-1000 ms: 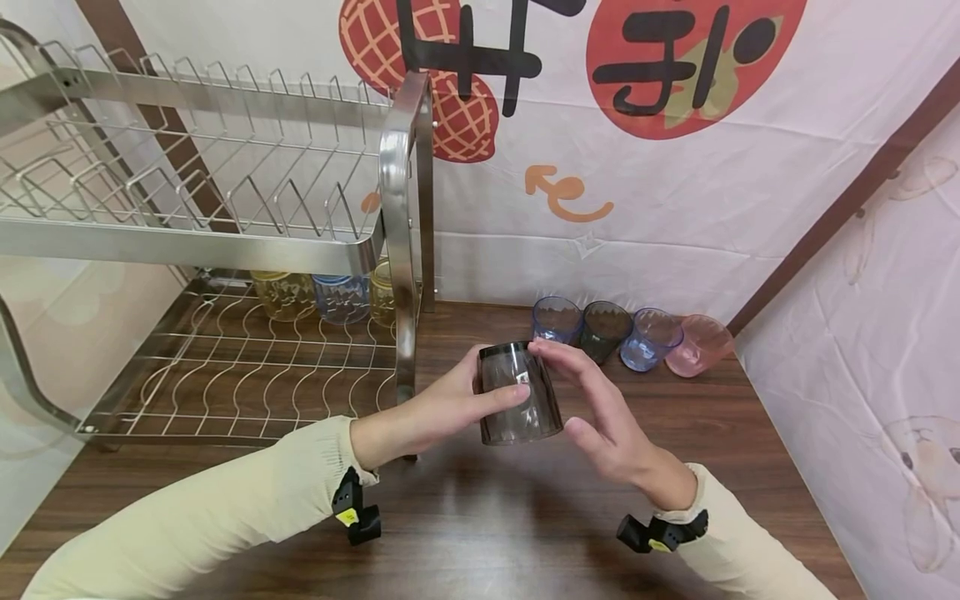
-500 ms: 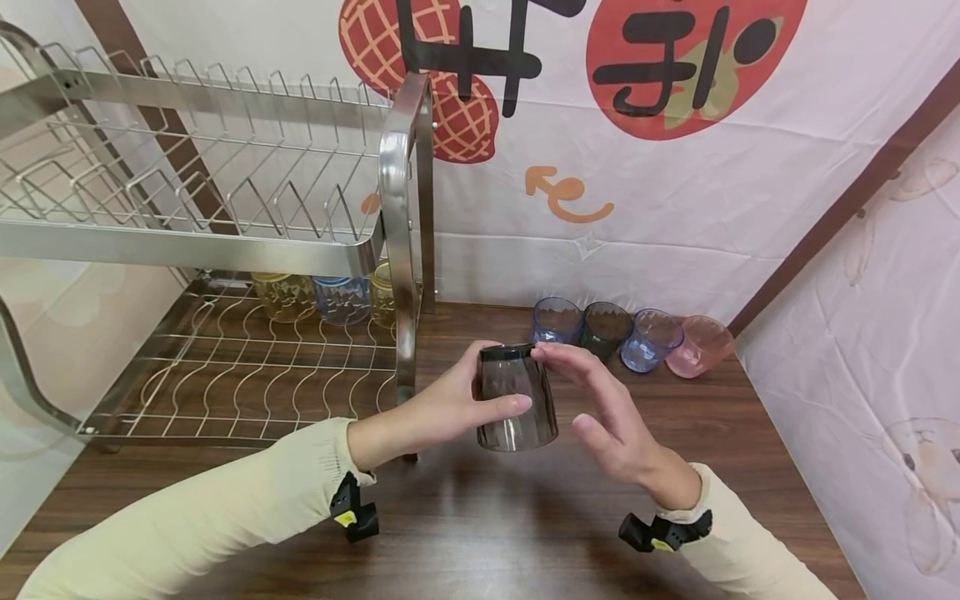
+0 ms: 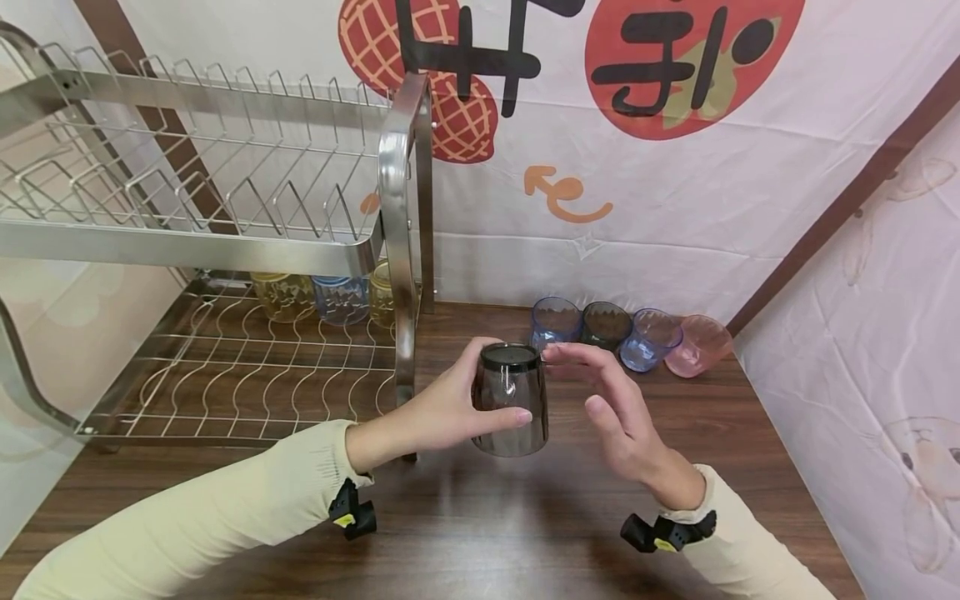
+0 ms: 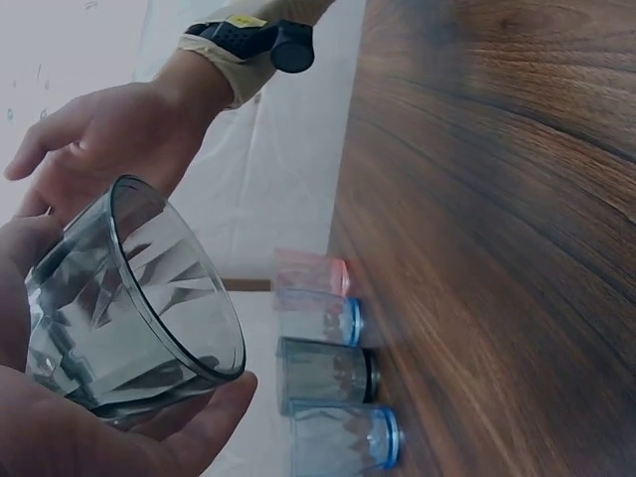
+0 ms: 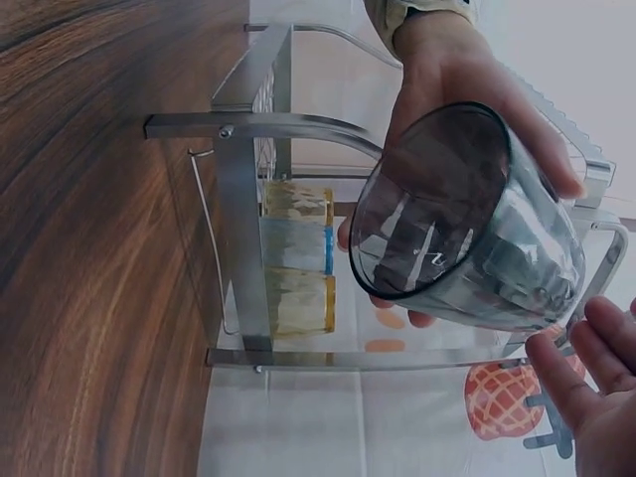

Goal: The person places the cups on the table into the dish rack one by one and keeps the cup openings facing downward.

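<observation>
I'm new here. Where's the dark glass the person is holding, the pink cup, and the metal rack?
Dark glass (image 3: 513, 390): head view, on its side wall.
Pink cup (image 3: 698, 348): head view, on its side.
Metal rack (image 3: 180, 244): head view, upper tier's front rail.

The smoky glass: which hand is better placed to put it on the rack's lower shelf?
Probably the left hand: it grips the smoky glass around its side and is nearer the lower shelf. The right hand, farther from the shelf, has no grip on the glass.
</observation>
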The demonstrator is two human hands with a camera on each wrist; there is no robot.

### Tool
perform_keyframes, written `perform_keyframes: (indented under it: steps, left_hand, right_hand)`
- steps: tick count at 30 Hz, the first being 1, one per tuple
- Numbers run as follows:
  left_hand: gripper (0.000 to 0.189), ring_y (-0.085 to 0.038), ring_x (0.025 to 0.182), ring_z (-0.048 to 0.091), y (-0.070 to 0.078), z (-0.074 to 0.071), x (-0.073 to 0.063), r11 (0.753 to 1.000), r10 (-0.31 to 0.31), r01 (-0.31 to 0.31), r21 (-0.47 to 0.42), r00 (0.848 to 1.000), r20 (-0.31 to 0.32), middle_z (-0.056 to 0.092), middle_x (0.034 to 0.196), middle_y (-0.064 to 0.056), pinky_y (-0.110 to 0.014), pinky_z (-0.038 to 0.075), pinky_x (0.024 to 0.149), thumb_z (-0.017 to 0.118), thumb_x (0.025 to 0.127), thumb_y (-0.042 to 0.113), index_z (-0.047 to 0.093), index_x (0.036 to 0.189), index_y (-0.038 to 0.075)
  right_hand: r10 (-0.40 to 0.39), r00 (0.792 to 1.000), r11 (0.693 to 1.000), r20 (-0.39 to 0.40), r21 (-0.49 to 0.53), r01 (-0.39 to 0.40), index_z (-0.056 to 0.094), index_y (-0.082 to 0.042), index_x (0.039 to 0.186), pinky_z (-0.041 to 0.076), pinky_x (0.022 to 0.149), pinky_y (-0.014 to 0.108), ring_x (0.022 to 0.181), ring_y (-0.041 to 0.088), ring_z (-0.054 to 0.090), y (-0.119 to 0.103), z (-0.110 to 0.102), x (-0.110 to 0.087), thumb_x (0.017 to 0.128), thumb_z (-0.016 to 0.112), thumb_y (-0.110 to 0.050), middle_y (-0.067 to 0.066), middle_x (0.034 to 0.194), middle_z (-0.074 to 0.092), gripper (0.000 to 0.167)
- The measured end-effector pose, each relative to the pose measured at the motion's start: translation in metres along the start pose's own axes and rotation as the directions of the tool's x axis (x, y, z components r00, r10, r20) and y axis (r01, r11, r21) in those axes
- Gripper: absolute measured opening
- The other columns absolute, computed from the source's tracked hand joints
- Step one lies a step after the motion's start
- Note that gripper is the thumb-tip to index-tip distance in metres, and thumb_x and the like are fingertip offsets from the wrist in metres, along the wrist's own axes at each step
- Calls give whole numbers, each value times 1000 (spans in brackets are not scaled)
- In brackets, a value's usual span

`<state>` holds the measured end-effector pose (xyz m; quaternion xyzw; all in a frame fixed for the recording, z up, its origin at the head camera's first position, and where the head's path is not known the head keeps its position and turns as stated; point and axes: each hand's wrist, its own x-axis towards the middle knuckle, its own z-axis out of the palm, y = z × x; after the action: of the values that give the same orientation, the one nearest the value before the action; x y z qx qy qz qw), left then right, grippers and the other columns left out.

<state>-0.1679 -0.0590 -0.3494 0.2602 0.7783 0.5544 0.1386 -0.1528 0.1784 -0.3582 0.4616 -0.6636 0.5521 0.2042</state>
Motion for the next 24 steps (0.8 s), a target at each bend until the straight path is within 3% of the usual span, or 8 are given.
perform_keyframes:
  steps: [9, 17, 24]
  left_hand:
    - [77, -21, 117, 61, -2, 1, -1, 995, 100, -100, 23, 995, 12, 59, 133, -8, -41, 50, 100, 84, 86, 23, 34, 144, 13]
    - [80, -18, 116, 62, -4, 0, -3, 992, 118, -119, 49, 993, 20, 60, 131, -3, -42, 50, 101, 86, 83, 18, 34, 144, 16]
    - [81, -15, 115, 63, -1, -1, -9, 987, 133, -135, 82, 991, 23, 62, 129, -1, -42, 49, 102, 87, 82, 19, 34, 144, 16]
  right_hand:
    - [21, 999, 1000, -29, 20, -20, 44, 22, 131, 53, 99, 38, 122, 27, 60, 2, -8, 1, 108, 43, -16, 21, 129, 60, 44]
    - [49, 996, 999, -68, 7, -49, 44, 23, 129, 54, 98, 37, 120, 24, 61, 3, -17, 0, 108, 44, -15, 17, 127, 62, 43]
    - [83, 989, 997, -125, 10, -82, 43, 24, 129, 54, 97, 37, 119, 26, 60, 4, -27, 2, 103, 41, 2, 17, 125, 62, 34]
